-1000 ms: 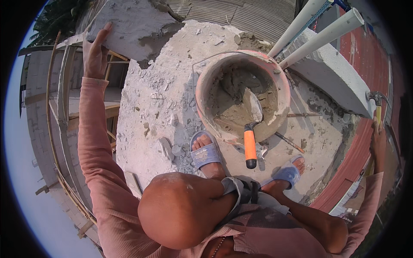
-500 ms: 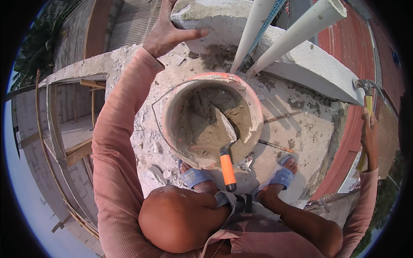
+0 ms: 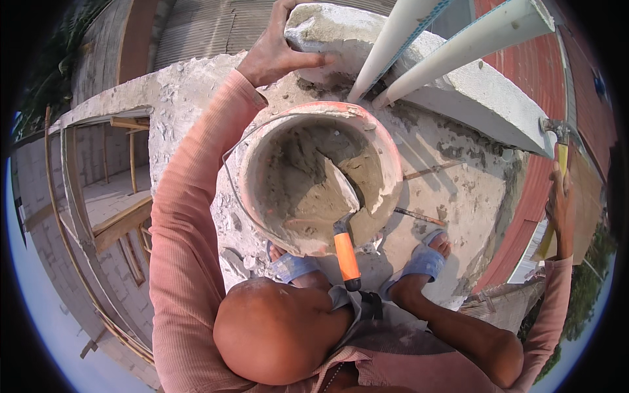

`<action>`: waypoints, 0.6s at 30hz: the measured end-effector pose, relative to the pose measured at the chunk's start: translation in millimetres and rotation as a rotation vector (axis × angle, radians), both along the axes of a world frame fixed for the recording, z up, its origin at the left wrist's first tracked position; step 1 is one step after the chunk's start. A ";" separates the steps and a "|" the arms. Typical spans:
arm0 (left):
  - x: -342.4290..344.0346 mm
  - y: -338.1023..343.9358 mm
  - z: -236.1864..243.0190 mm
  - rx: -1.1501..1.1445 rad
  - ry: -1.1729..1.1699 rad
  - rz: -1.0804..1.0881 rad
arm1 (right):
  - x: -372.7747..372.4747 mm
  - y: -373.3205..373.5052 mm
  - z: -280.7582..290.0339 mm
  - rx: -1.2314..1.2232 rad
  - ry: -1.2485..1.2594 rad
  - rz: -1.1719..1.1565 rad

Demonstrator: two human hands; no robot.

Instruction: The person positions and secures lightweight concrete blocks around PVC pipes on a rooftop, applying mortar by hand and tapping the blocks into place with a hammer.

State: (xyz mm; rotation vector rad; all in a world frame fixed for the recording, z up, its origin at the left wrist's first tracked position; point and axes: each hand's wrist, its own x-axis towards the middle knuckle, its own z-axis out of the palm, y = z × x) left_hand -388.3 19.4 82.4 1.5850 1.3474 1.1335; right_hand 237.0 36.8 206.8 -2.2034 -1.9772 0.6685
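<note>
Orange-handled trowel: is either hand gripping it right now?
No, the trowel leans in the bucket, while the left hand grasps the pale block and the right hand grips the hammer.

From where I stood, no lettering, numbers or signs could be read. Blue patterned bands (image 3: pixel 422 26) ran along both pale pipes (image 3: pixel 475 51); no legible characters.

pipes (image 3: pixel 462 58) obstruct the white block (image 3: pixel 472 98)

Trowel handle (image 3: pixel 346 255) orange-black; hammer handle (image 3: pixel 563 156) yellow; block (image 3: pixel 344 26) greyish white; 2 sandals (image 3: pixel 426 263) blue.
</note>
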 end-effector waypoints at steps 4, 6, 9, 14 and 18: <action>-6.5 -0.4 -10.2 0.017 0.117 -0.008 | -8.9 1.6 -1.3 0.008 0.009 0.004; -1.4 -3.8 -16.1 0.019 0.048 -0.035 | -15.7 2.6 -1.5 0.017 0.013 0.015; 17.0 -8.7 0.6 -0.021 0.087 0.103 | -28.2 1.5 4.2 0.040 0.015 0.028; -6.5 -5.2 -5.0 -0.094 -0.034 -0.059 | -73.8 2.1 19.4 0.076 0.056 0.064; -1.4 -1.2 -6.3 0.004 0.066 -0.026 | -122.5 -1.4 49.7 0.162 0.122 0.065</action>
